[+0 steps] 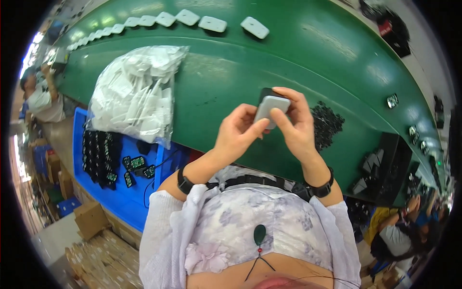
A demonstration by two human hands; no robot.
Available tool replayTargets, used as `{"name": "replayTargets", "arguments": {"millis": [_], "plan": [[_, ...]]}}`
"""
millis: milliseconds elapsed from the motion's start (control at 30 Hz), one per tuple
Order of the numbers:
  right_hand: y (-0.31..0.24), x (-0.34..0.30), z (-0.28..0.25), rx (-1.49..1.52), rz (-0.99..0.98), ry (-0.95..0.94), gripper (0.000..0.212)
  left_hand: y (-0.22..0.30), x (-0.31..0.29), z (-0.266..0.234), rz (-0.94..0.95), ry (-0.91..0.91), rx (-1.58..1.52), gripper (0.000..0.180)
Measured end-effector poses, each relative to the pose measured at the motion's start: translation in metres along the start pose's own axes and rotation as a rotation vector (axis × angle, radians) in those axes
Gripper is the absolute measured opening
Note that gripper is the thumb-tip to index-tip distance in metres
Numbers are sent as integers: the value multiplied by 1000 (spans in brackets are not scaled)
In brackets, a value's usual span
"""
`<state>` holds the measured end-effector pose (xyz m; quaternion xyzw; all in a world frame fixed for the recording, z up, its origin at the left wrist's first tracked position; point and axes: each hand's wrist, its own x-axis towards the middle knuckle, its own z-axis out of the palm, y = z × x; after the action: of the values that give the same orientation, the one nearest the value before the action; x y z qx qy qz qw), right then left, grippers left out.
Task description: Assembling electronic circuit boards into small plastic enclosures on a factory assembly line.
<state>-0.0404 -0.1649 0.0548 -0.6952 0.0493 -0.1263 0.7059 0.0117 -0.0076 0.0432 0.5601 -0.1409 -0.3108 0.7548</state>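
Both my hands hold one small rounded case in front of me, over the green table. A light grey half of the case lies on top of a black half, which sticks out at the far edge. My left hand grips its near left side, thumb on the grey face. With the thumb pressed on the grey face too, my right hand wraps its fingers round the far right edge. Just right of my right hand lies a pile of small black parts. Whether the two halves are fully joined I cannot tell.
A clear bag of white plastic pieces lies on the green table at left. Beside it, a blue bin holds black cases with circuit boards. White cases line the far side. A black box stands right. Other people work nearby.
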Motion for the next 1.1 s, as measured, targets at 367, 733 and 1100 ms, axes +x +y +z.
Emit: {"name": "replayTargets", "arguments": {"millis": [367,733,1100], "plan": [[16,103,-96,-418,-8,146,34,47,7,-136,548,791,1542,27],[62,188,-133,-738,139,-66,37,60,-3,-196,276,865,1370,16],[57,180,-152,-725,153,122,46,57,6,-88,240,381,346,28]]}}
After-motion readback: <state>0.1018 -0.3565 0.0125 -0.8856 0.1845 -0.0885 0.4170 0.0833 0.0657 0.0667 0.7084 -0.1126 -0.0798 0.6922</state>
